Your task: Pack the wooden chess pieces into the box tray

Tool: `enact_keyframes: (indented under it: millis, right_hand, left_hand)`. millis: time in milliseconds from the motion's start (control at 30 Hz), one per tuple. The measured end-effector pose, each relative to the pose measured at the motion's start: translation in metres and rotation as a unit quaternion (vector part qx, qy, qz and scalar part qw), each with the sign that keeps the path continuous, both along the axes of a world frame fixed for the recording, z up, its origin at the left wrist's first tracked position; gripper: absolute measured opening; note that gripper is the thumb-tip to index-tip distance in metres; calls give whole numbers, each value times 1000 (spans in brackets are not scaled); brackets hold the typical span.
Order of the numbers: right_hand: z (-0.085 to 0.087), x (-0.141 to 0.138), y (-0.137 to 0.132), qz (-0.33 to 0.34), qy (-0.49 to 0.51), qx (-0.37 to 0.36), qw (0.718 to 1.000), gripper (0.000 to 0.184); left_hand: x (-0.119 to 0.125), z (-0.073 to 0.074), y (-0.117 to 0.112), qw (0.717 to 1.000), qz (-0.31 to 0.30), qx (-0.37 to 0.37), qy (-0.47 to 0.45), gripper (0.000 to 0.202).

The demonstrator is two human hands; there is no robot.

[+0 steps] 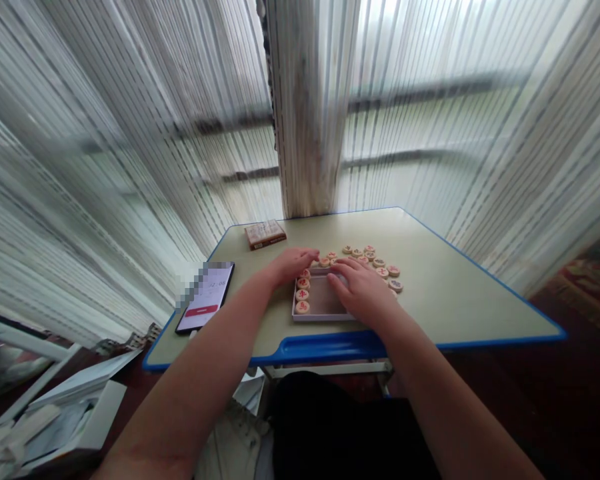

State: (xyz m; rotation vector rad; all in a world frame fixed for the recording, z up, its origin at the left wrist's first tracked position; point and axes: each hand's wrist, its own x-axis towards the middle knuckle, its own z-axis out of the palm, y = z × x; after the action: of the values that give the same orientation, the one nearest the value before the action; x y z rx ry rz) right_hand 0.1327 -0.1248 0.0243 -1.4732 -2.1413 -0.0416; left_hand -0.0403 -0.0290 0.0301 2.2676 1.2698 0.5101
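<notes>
A shallow white box (320,315) lies near the front of a small beige desk with a blue rim (460,300). Three round wooden game pieces (303,294) with red marks stand in a column along the box's left side. My left hand (291,265) rests palm down at the box's far left corner, fingers stretched towards loose pieces. My right hand (363,290) lies over the right part of the box, fingers together and pointing left onto its floor. Several loose round pieces (380,263) lie scattered on the desk just beyond the box.
A phone (206,296) with a lit screen lies at the desk's left edge. A small brown box (265,234) sits at the back left. Striped curtains hang close behind the desk. Papers and white boards lie on the floor at the left.
</notes>
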Motion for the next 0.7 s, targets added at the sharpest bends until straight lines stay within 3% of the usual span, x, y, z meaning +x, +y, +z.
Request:
enact_keyframes:
  millis: [267, 467, 700]
  right_hand:
    - [3, -3, -3, -15, 0, -44, 999, 21]
    - [2, -2, -3, -23, 4, -56, 998, 20]
    - [1, -1, -3, -31, -1, -54, 998, 20]
  left_hand:
    - [4, 5, -4, 995, -78, 11, 65, 67]
    - [3, 3, -4, 999, -37, 8, 35, 63]
    - [1, 6, -4, 994, 26, 71, 83, 44]
